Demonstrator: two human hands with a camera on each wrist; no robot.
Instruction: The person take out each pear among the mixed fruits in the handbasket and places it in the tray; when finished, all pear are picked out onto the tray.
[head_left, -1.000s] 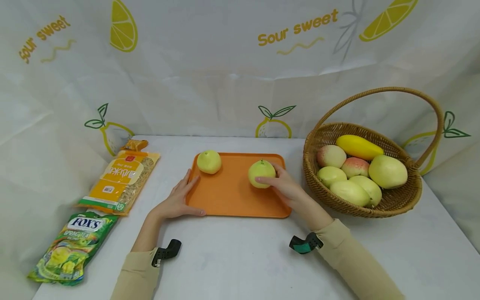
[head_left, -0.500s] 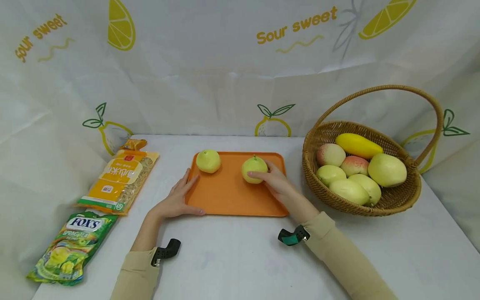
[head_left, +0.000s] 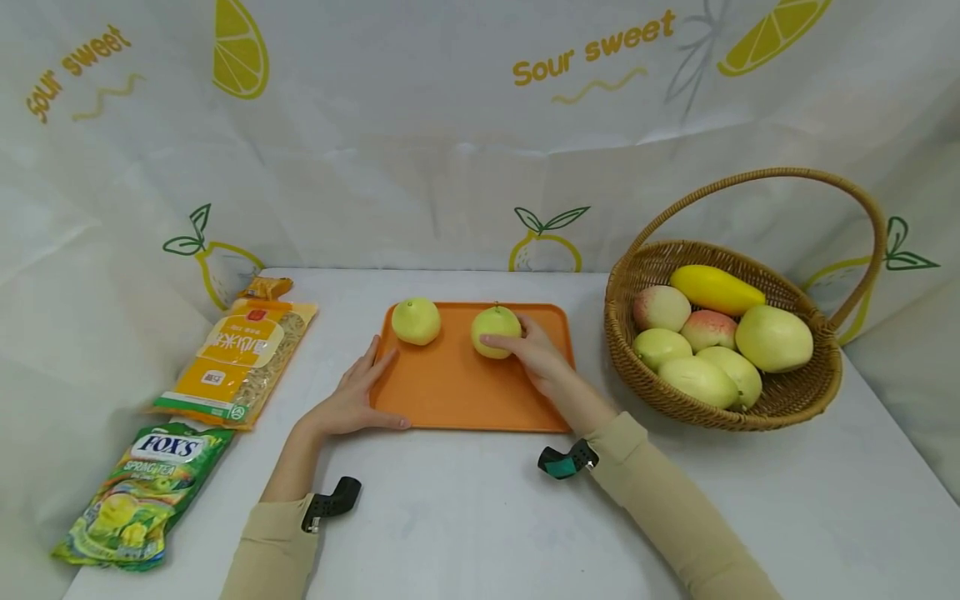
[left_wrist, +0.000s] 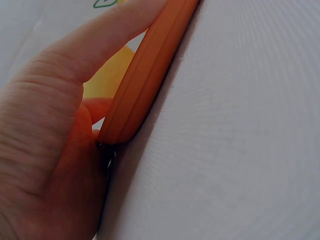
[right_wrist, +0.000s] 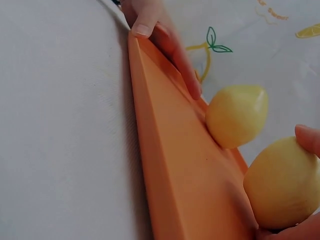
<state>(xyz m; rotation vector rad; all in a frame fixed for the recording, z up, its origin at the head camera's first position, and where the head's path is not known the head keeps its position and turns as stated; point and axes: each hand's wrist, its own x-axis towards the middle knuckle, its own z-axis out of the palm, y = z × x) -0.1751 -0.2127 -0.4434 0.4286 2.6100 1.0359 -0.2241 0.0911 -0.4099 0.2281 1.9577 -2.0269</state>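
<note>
My right hand holds a round yellow-green fruit with a short stem over the orange tray, thumb across its front and fingers behind. In the right wrist view the held fruit is close over the tray floor, thumb on top. A second yellow-green fruit sits in the tray's far left corner. My left hand rests spread at the tray's left end, fingers along the left rim and thumb at the near edge. The left wrist view shows the thumb lying along the tray's side.
On the right stands a wicker basket with a tall handle, holding peaches, a yellow fruit and several pale green fruits. A yellow food bag and a green FOX'S bag lie at the left. A printed cloth hangs behind.
My right hand has carried the fruit left and slightly away, closer to the second fruit. The left hand, the tray and the second fruit have stayed in place.
</note>
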